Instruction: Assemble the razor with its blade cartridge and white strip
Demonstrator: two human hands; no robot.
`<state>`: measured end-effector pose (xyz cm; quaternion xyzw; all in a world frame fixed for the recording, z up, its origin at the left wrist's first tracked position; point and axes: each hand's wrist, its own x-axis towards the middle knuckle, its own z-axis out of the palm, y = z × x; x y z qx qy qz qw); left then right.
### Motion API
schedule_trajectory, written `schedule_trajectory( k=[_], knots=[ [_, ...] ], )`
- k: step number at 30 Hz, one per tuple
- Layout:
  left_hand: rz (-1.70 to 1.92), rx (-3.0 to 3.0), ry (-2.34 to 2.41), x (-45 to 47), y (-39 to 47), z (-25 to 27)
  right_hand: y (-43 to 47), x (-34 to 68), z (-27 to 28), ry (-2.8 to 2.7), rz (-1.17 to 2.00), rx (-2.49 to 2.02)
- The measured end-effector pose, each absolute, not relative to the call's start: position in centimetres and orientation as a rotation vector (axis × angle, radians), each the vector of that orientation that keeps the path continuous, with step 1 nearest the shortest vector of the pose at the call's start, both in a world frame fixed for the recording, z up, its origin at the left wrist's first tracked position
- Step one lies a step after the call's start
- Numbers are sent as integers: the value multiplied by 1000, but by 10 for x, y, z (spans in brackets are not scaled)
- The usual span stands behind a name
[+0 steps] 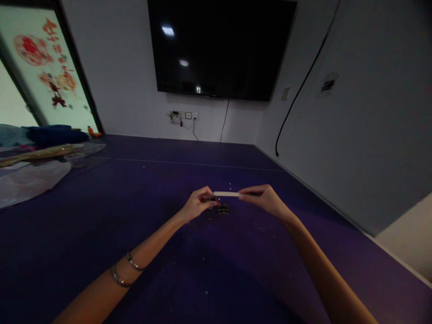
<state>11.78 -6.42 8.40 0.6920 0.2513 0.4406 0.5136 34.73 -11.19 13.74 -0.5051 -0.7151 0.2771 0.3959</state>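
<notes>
A pale, narrow stick with rounded ends lies level in the air between my hands. The fingers of my right hand pinch its right end. At its left end is my left hand, closed on a small dark piece; the stick's tip reaches this piece, but I cannot tell whether they touch. Just below the stick, a small dark block with light markings is at the purple surface. Something thin and reddish shows between the block and my left fingertips. Two bracelets circle my left forearm.
The wide purple surface carries scattered light specks and crumbs. At far left lie a clear plastic sheet and dark blue cloth. A black cable hangs on the right wall. A large screen hangs ahead above sockets.
</notes>
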Motion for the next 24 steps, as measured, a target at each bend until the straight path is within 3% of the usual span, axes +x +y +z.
schedule_trajectory(
  k=[24],
  knots=[
    [1037, 1613, 589, 119, -71, 90, -108, 353, 134, -1836, 744, -1234]
  ],
)
